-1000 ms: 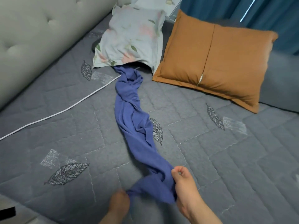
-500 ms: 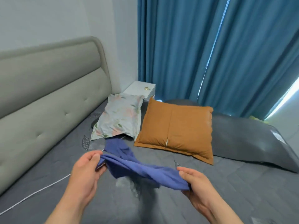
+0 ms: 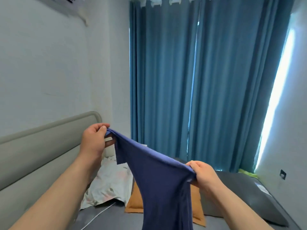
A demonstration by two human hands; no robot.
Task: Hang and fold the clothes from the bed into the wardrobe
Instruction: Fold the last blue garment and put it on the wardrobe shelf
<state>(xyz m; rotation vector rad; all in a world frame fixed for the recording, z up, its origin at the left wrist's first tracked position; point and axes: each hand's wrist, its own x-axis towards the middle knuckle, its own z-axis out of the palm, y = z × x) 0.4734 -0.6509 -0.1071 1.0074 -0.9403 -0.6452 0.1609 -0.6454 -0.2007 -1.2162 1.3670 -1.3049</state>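
A dark blue garment [image 3: 159, 183] hangs in the air in front of me, stretched along its top edge between both hands. My left hand [image 3: 94, 140] pinches one corner, raised higher at the left. My right hand [image 3: 201, 174] grips the other corner, lower and to the right. The cloth drops down out of the bottom of the frame, above the grey bed [image 3: 106, 219]. No wardrobe is in view.
A floral pillow [image 3: 108, 183] and an orange cushion [image 3: 134, 201] lie at the head of the bed, partly behind the garment. A padded grey headboard [image 3: 33, 156] runs along the left. Blue curtains [image 3: 191, 80] hang behind. A white cable [image 3: 98, 216] crosses the bed.
Both hands have lifted the blue garment off the bed and spread it higher. My view has tilted up from the mattress toward the curtains and wall.
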